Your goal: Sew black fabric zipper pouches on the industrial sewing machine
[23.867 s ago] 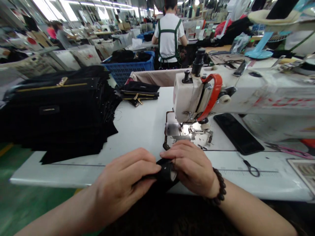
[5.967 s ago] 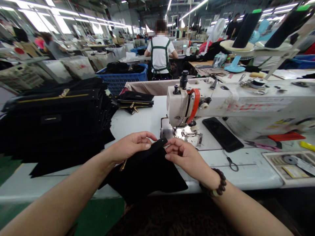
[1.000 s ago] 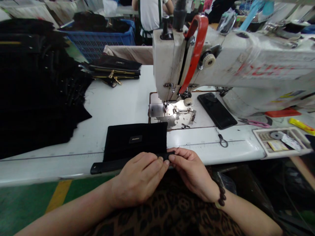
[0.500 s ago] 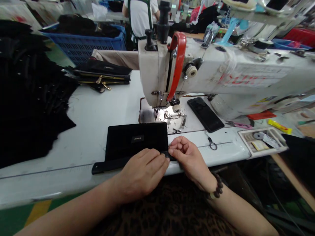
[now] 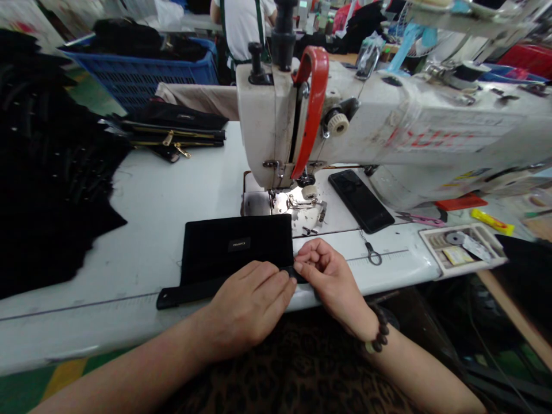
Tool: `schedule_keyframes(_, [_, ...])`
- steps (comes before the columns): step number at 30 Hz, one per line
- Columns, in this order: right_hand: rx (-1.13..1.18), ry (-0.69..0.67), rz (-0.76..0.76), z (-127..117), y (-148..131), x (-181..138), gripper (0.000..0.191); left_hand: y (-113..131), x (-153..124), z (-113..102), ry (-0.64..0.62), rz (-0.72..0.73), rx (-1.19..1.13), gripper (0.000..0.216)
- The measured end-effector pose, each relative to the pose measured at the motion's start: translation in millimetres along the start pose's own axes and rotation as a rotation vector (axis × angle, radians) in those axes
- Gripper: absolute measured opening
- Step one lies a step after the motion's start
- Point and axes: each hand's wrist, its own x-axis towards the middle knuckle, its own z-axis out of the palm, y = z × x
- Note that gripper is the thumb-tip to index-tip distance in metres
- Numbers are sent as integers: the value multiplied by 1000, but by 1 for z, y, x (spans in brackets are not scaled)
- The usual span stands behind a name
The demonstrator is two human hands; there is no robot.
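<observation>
A black fabric panel (image 5: 207,241) with a small label lies flat on the white table, just in front of the sewing machine (image 5: 267,123). Along its near edge runs a black strip (image 5: 185,294), its left end sticking out past the panel. My left hand (image 5: 250,302) is closed over the strip's right part, fingers together and thumb hidden. At the strip's right end my right hand (image 5: 325,273) makes a pinch with thumb and forefinger, close to the left fingertips. Whatever lies between those fingertips is too small to make out. The presser foot stands behind the panel.
Black fabric pieces (image 5: 52,172) are piled at left, with black zipped pouches (image 5: 185,123) behind. Right of the needle lie a phone (image 5: 362,201), pink-handled snips (image 5: 420,219) and a parts tray (image 5: 463,250). A blue crate (image 5: 142,72) and another person (image 5: 244,31) are beyond.
The whole view has shifted slightly. Both hands keep the same pose at the right end of the strip, and the panel lies as before.
</observation>
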Motion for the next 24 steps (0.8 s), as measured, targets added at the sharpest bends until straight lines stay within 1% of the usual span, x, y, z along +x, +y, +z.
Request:
schedule_keyframes(9, [-116, -39, -25, -1, -1, -1, 17, -1, -3, 2, -6, -12, -6, 23])
schedule_keyframes(12, [-154, -90, -14, -2, -2, -2, 16, -2, -4, 1, -17, -31, -12, 24])
schedule_keyframes(15, [-178, -162, 21, -7, -3, -3, 21, -3, -6, 0, -34, -41, -16, 27])
schedule_keyframes(18, [-276, -223, 62, -11, -6, -4, 24, -3, -8, 0, -34, -50, -12, 27])
schedule_keyframes(21, [-349, -228, 48, -12, -7, -5, 21, -3, -9, 2, -35, -59, -14, 24])
schedule_keyframes(24, [-346, -219, 33, -12, -6, -4, 20, -3, -10, 4, -33, -59, -15, 24])
